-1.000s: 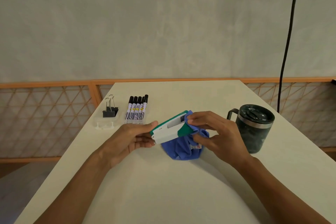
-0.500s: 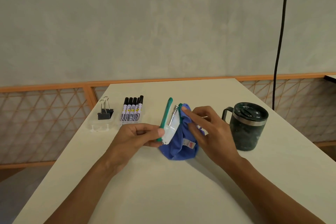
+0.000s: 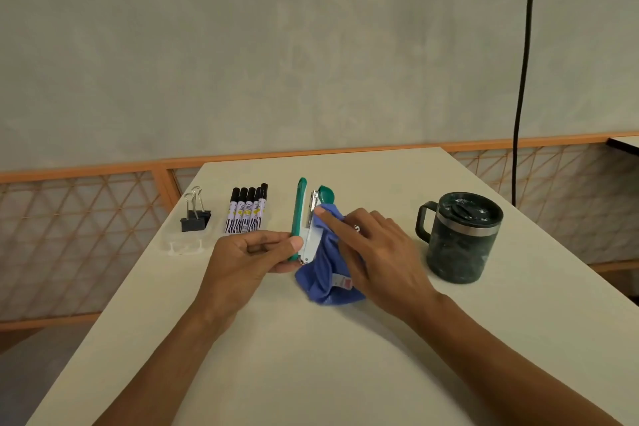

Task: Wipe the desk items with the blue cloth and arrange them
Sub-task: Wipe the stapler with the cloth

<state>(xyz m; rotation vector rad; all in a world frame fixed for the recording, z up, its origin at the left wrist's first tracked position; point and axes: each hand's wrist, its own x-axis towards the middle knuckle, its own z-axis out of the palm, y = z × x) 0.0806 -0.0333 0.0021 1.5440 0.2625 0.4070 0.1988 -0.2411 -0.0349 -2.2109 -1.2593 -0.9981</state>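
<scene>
My left hand (image 3: 252, 252) grips the near end of a green and white stapler (image 3: 305, 218), which is swung open and points away from me. The blue cloth (image 3: 326, 273) hangs bunched beside it on the right, down to the white desk (image 3: 311, 356). My right hand (image 3: 377, 249) holds the cloth, with the forefinger stretched out and pressing cloth against the stapler's metal inner part. Several black-capped markers (image 3: 247, 209) lie side by side at the back left. Black binder clips (image 3: 194, 216) sit in a clear tray (image 3: 186, 242) left of them.
A dark lidded mug (image 3: 461, 235) with a handle stands on the desk to the right of my right hand. An orange lattice railing (image 3: 79, 235) runs behind the desk. A black cable (image 3: 522, 79) hangs down the wall at the right.
The stapler has been turned from lying flat to standing on edge and has opened up. My right hand shifted the cloth from the stapler's far end onto its inner side.
</scene>
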